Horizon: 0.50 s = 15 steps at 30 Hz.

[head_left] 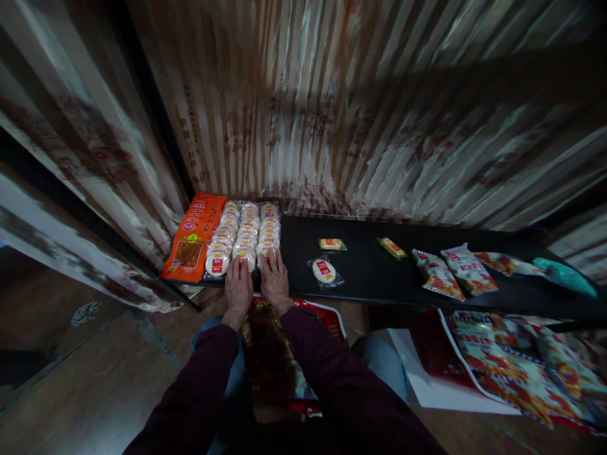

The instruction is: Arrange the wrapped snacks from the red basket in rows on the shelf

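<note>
My left hand (238, 289) and my right hand (275, 278) lie side by side, palms down with fingers stretched out, at the front edge of a black shelf (370, 278). Their fingertips touch the near ends of three rows of round white wrapped snacks (245, 234) with red labels. One loose round snack (324, 271) in clear wrap lies just right of my right hand. Neither hand grips anything.
Orange snack packs (193, 239) sit left of the rows. Two small yellow bars (332, 244) (391, 248), colourful packets (454, 270) and a teal packet (564, 276) lie along the shelf. A printed bag (502, 363) rests below on the right; a red-edged bag (327, 319) sits between my knees.
</note>
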Available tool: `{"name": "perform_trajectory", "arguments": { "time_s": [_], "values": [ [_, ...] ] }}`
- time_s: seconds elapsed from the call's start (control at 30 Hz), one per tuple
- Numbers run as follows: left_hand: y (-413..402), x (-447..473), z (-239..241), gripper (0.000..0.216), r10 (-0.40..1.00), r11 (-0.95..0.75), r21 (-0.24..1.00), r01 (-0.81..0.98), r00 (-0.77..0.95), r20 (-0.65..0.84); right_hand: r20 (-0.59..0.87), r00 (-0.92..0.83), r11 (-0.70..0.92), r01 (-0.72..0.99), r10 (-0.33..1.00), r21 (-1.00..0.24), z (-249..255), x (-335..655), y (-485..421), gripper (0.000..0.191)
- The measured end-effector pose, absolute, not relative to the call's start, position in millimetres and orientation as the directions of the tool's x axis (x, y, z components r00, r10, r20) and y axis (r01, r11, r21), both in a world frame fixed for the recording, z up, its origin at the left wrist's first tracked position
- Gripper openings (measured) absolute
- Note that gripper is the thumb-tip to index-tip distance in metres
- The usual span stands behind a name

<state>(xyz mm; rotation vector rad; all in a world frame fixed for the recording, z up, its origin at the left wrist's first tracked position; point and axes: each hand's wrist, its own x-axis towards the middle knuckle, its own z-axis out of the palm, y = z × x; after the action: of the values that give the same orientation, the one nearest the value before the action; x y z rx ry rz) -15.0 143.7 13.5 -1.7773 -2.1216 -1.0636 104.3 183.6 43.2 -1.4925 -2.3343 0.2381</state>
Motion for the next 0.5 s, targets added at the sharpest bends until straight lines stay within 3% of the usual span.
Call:
{"name": "perform_trajectory", "arguments": {
  "time_s": [0.5],
  "values": [
    [151,-13,3,0.039,0.764,0.029,0.460,0.888,-0.316,0.562,0.260,-0.386,0.459,0.813,0.885,-0.359,40,104,189,0.057]
  ]
}}
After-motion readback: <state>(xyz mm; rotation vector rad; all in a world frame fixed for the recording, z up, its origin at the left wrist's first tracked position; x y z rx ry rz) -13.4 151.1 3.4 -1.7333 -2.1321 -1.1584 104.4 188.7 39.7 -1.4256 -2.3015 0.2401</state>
